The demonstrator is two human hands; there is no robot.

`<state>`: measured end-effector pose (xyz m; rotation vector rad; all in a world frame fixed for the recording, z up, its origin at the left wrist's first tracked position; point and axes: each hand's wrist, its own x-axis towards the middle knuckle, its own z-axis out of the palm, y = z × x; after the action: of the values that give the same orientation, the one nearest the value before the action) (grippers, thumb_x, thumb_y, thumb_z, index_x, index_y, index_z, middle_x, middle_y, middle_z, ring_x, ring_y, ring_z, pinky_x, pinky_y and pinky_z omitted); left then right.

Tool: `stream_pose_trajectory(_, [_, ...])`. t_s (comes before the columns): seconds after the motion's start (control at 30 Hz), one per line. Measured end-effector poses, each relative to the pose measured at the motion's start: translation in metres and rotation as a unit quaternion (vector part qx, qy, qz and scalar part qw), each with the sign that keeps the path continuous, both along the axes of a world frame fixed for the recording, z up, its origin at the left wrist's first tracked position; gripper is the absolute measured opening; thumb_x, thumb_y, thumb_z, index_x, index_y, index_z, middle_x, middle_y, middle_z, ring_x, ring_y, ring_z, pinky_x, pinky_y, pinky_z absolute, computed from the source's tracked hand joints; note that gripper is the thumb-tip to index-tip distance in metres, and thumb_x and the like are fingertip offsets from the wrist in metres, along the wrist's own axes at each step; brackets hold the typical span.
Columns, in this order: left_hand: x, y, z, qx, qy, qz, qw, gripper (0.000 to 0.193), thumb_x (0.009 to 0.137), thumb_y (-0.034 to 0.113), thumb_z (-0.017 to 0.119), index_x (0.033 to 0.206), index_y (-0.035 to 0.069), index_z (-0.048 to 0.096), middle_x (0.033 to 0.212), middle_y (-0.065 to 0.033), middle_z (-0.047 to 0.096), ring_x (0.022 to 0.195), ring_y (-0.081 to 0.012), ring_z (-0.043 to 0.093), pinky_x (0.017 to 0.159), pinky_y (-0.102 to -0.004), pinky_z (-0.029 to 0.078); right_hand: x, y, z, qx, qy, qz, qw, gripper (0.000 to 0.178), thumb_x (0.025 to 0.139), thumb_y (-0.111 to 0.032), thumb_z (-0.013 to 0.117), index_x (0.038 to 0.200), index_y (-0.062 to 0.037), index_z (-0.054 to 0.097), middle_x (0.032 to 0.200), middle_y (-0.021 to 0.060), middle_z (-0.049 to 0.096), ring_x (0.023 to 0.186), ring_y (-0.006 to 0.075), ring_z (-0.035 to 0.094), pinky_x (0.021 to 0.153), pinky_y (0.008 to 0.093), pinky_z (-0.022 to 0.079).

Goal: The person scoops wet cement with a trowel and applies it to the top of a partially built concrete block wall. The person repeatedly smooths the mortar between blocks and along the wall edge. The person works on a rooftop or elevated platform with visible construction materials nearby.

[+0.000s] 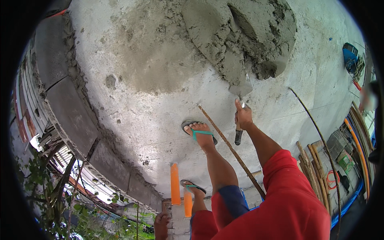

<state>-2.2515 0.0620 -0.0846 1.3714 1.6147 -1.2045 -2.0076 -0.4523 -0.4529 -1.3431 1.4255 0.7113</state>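
Observation:
My right hand [243, 116] is closed around the handle of a trowel [238, 136], thumb stretched along it toward the blade. The blade, smeared with grey, lies at the near edge of a heap of wet mortar [224, 44]. Low at the left, my left hand [161, 221] hangs beside my leg, near the orange pipes. It is small and dim there, and how its fingers are set cannot be made out.
My sandalled feet stand on the concrete slab [160, 124]. Two rusty rebars [232, 150] [314, 120] rise near me. A block wall [72, 116] borders the left side. Orange pipes [175, 184] stand below. Wooden planks [312, 172] and a blue tool [350, 56] are at right.

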Motion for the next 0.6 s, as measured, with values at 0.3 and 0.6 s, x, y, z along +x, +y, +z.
stream_pose_trajectory(0.3, [-0.047,0.004,0.027,0.01,-0.025,0.053,0.998,0.03,0.105,0.024,0.056,0.13,0.006,0.059,0.111,-0.0043,0.069,0.093,-0.0157,0.07,0.079,-0.03,0.054,0.091,0.012,0.06,0.022,-0.063,0.161,0.985,0.05,0.091,-0.055,0.079,0.095,-0.0103,0.058,0.059,0.0012,0.051,0.045,0.0148,0.049,0.044,0.0357,0.043])
stream_pose_trajectory(0.6, [-0.184,-0.004,0.049,0.03,-0.136,-0.014,0.99,0.034,0.097,0.024,0.068,0.118,-0.004,0.069,0.104,-0.0133,0.074,0.095,-0.0216,0.073,0.084,-0.0371,0.058,0.156,0.039,0.25,0.0,-0.188,0.591,0.784,0.041,0.091,-0.039,0.084,0.099,-0.0003,0.071,0.08,-0.0007,0.067,0.074,0.0128,0.05,0.069,0.034,0.048])
